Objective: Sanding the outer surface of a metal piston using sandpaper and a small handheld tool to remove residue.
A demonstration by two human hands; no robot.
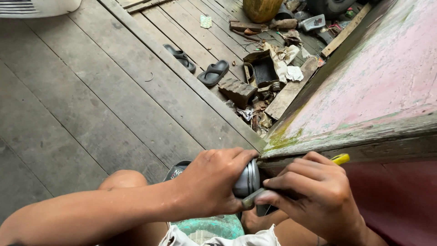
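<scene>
My left hand (211,182) is wrapped around a small grey metal can (248,178), held on its side against the lower edge of a worn pink-painted wooden hull (364,91). My right hand (314,193) grips a thin tool with a yellow handle (340,159); its flat tip (249,201) rests at the can's rim. Both hands meet just under the hull's weathered wooden edge (346,143). My bare knee (123,180) shows below the left forearm.
Grey wooden floor planks (91,91) spread to the left. A pair of dark flip-flops (200,66) lies on the planks. Beyond lie a brick (237,91), a dark box (264,70), rags and scrap wood. A sandal (180,169) sits under my foot.
</scene>
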